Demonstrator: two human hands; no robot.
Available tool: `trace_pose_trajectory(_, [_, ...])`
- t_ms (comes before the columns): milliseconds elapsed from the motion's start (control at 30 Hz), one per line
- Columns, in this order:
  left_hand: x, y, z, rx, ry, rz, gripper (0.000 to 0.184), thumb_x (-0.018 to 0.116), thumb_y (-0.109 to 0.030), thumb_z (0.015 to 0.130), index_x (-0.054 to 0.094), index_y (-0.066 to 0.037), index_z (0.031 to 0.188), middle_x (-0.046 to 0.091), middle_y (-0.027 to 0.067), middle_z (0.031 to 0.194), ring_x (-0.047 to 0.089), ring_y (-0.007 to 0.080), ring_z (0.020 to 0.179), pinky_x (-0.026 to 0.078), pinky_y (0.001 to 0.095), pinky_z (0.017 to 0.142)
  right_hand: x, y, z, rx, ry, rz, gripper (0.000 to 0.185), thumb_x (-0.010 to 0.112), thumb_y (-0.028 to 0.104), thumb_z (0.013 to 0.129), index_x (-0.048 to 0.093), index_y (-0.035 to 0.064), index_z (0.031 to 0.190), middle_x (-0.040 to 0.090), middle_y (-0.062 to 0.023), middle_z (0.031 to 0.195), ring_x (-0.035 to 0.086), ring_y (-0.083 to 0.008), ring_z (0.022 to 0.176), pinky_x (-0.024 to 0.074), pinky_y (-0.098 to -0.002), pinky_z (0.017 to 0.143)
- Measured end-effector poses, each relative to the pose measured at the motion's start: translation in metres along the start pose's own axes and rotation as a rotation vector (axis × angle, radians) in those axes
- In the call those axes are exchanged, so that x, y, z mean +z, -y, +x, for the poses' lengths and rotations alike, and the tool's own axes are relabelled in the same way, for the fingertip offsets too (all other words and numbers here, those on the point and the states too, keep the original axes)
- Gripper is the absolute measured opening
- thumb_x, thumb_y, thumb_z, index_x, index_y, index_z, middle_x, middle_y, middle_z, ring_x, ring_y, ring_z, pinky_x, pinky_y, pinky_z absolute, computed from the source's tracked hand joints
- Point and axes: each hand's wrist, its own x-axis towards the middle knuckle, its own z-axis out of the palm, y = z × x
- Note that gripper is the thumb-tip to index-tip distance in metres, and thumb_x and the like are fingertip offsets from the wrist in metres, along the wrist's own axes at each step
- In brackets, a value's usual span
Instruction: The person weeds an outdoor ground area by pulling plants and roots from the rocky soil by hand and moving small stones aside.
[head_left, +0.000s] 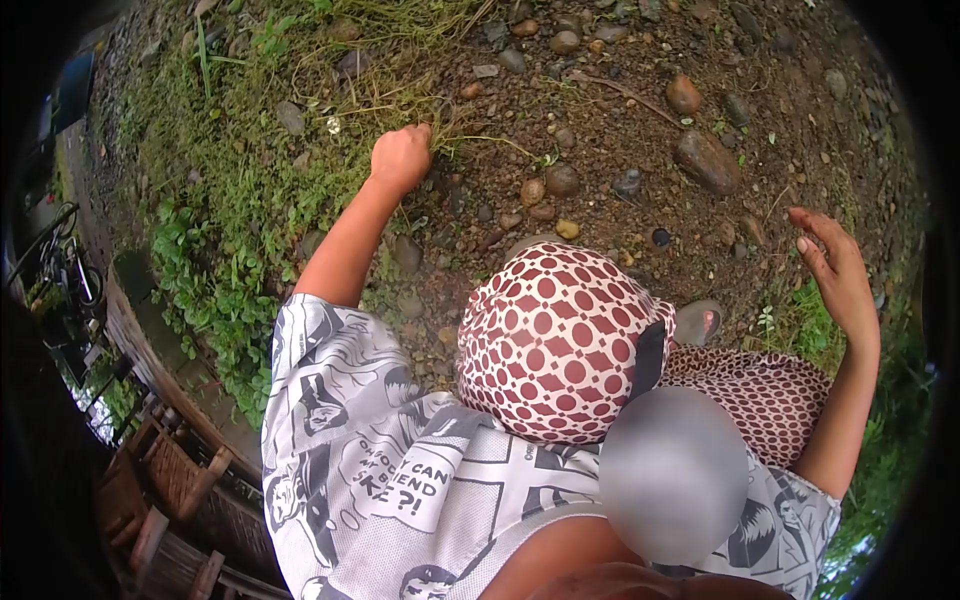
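My left hand point(402, 158) is closed at the edge of the low green weeds point(330, 150), its fingers curled round thin stems that trail to the right over the soil. On the other side, my right hand point(832, 262) hangs above the brown, stony ground point(770, 180) with its fingers apart and nothing between them. Dirt marks its fingertips. Between my arms is my knee, covered by red and cream patterned cloth point(560, 340).
Stones lie scattered over the soil, among them a large brown one point(708, 163) and a reddish one point(683, 95). Leafy plants point(215, 290) grow at the left, beside a wooden edge point(150, 350). Wooden furniture point(175, 470) stands at the lower left.
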Motion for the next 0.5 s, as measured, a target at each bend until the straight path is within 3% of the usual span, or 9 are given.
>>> trace_pose_trajectory(300, [-0.021,-0.022,-0.074,-0.033,0.077,-0.085,0.013,0.050,-0.007,0.078,0.058,-0.004,0.087,0.065,0.0192,0.088,0.064,0.0367,0.079,0.052,0.0452,0.070,0.002,0.007,0.001,-0.026,-0.005,-0.001,0.032,0.054,0.020,0.091,0.059,0.0028,0.118,0.060,-0.0157,0.116,0.055,-0.0300,0.111,0.0400,-0.0377,0.096])
trace_pose_trajectory(433, [-0.004,-0.006,-0.125,-0.180,0.378,0.001,0.021,0.055,-0.014,0.081,0.061,-0.008,0.100,0.066,0.0168,0.090,0.064,0.0348,0.085,0.053,0.0435,0.072,0.001,0.017,0.006,-0.030,0.033,0.029,0.033,0.054,0.022,0.092,0.058,0.0030,0.118,0.060,-0.0156,0.115,0.054,-0.0305,0.111,0.0402,-0.0378,0.096])
trace_pose_trajectory(500, [0.009,0.004,-0.157,-0.146,0.671,0.143,0.029,0.053,-0.016,0.083,0.062,-0.010,0.110,0.068,0.0139,0.096,0.066,0.0306,0.089,0.054,0.0410,0.074,0.003,0.018,0.008,-0.048,0.045,0.032,0.034,0.055,0.023,0.091,0.058,0.0031,0.119,0.059,-0.0157,0.115,0.054,-0.0307,0.111,0.0402,-0.0380,0.096])
